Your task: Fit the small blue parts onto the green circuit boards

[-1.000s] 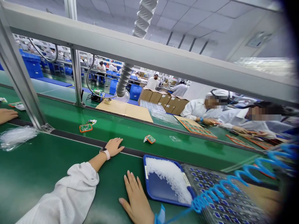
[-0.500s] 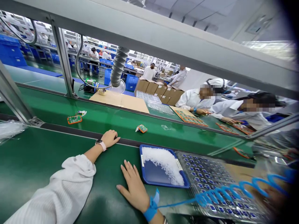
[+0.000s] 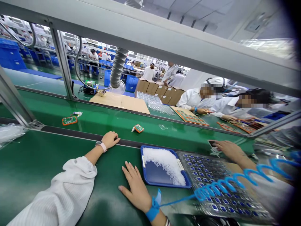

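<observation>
My left hand (image 3: 110, 140), with a watch on its wrist, rests on the dark edge strip of the conveyor belt, fingers stretched out and holding nothing. My right hand (image 3: 137, 190) lies flat on the green bench with fingers spread, a blue wrist strap (image 3: 153, 211) around its wrist. Just right of it sits a blue tray (image 3: 155, 181) partly filled with small white pieces (image 3: 162, 160). On the green belt beyond lie a small orange-edged circuit board (image 3: 138, 128) and a larger circuit board (image 3: 70, 120) with a white part beside it.
A clear blister tray (image 3: 211, 179) of small dark blue parts stands right of the blue tray, crossed by a blue coiled cord (image 3: 225, 186). A co-worker's hand (image 3: 229, 150) reaches over the belt there. Across the belt, people handle circuit-board panels (image 3: 191, 117). A metal post (image 3: 61, 59) rises left.
Both circuit boards and a small clear piece have shifted left along the belt. A co-worker's arm has reached in from the right over the belt. My hands stay in place.
</observation>
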A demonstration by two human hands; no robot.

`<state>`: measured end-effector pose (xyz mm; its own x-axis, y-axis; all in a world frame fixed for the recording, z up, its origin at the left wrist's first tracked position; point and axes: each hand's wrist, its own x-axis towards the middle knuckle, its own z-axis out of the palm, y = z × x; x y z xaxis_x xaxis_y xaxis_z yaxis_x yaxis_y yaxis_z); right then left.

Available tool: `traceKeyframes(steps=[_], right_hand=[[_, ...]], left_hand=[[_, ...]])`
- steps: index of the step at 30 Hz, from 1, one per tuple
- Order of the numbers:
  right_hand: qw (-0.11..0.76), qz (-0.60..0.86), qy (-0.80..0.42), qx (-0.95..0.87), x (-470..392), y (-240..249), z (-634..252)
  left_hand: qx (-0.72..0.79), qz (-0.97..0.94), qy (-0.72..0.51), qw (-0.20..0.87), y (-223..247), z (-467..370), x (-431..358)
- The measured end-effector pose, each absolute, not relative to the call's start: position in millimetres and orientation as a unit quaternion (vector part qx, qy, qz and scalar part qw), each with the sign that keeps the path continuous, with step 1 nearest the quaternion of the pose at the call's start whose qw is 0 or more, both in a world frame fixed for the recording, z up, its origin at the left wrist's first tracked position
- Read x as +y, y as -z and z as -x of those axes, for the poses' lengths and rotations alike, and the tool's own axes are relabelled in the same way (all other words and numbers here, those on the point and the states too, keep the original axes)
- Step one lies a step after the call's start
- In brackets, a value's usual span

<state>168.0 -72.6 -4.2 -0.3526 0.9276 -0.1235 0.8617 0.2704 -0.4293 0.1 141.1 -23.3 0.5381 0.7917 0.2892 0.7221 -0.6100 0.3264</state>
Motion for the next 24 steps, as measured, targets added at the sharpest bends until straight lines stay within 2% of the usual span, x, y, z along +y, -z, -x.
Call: traceKeyframes(steps=[8,19,24], right_hand=[[0.077,0.566,-0.225,-0.789,-72.5,6.7,-168.1],[0.094,0.563,-0.26,-0.779,-71.3,-0.4,-168.2],[0.161,0.548,-0.288,-0.768,-74.8,-5.9,-168.4]], left_hand=[[0.436,-0.869,-0.224,0.069,14.6,-16.2,135.9],[0.469,-0.855,-0.221,-0.018,3.9,-131.6,162.2],[0.505,-0.84,-0.198,-0.031,5.6,-130.0,186.5]])
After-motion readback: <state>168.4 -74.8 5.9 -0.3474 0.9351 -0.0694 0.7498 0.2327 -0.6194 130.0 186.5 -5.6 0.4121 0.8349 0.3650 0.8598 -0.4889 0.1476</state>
